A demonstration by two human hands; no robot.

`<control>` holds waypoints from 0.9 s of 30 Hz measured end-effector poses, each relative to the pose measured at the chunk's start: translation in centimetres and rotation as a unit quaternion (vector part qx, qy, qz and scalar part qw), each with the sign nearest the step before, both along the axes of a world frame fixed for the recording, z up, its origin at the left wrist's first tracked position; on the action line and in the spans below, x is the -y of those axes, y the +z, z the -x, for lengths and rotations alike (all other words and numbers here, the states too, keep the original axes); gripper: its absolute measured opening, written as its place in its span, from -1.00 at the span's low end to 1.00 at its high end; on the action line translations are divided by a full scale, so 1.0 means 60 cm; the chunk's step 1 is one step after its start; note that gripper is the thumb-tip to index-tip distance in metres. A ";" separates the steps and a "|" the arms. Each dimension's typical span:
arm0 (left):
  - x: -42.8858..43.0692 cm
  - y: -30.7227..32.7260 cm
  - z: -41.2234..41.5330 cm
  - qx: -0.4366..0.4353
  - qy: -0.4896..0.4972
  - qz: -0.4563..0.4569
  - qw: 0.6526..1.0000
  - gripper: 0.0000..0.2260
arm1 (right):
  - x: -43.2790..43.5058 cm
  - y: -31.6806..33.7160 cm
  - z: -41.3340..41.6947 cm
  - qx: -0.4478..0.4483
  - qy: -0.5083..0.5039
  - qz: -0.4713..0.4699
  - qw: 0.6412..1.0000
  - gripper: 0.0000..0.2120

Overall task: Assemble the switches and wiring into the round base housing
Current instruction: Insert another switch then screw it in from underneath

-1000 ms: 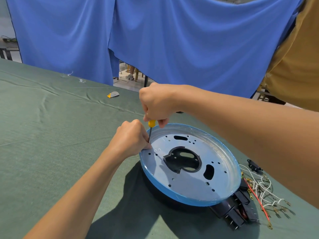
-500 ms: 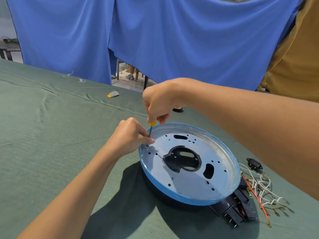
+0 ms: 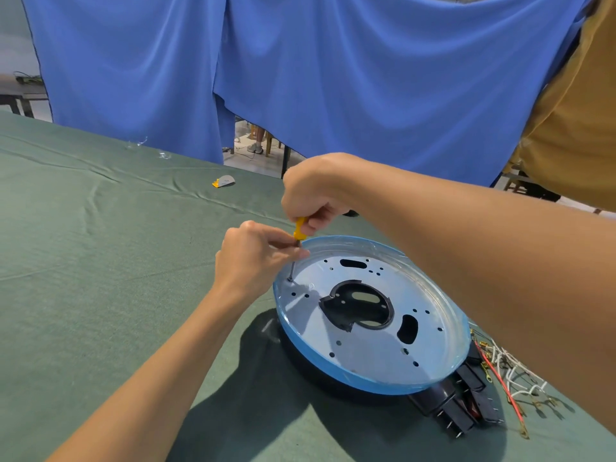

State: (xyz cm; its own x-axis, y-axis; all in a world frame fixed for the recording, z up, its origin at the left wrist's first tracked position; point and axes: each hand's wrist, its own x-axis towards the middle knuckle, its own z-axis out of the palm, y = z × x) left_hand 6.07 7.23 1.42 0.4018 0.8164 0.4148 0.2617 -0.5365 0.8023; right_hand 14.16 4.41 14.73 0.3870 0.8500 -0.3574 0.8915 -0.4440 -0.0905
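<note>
A table draped in wrinkled green cloth [image 3: 100, 261] fills the near field. Behind it hangs a blue curtain [image 3: 333, 78], and an ochre fabric [image 3: 583, 111] closes the view at 2 o'clock. A small yellow-and-grey scrap [image 3: 223, 181] lies on the cloth at 11 o'clock from the round base housing [image 3: 366, 351]. The housing rests on the table right of centre, its perforated metal plate facing up and its rim wrapped in blue film. Black switches [image 3: 456, 405] lie touching its edge at 5 o'clock, with the loose white and red wires [image 3: 510, 371] just beside them at 4 o'clock. Compared with half a second ago, the housing, switches and wires lie as before. More of the yellow handle of the screwdriver [image 3: 299, 228] now shows below the fist, and the left fingertips sit higher on the shaft. The right hand [image 3: 310, 191] reaches in from 3 o'clock, knuckles up, fingers curled round the handle. The left hand [image 3: 250, 258] comes from 7 o'clock, thumb and fingertips pinching the metal shaft just under the handle. The screwdriver stands nearly upright, its tip at a hole at 10 o'clock on the plate.
</note>
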 end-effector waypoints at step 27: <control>-0.002 -0.020 0.003 -0.008 -0.075 -0.067 0.995 -0.95 | 0.024 0.001 -0.002 0.103 0.125 -0.021 0.987 -0.69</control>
State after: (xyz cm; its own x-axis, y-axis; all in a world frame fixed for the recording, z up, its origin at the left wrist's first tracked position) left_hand 5.89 7.33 0.24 0.5227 0.6839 0.5089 0.1821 -0.6728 0.7171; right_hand 14.28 2.96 14.81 0.2234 0.9406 -0.2556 0.9742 -0.2069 0.0899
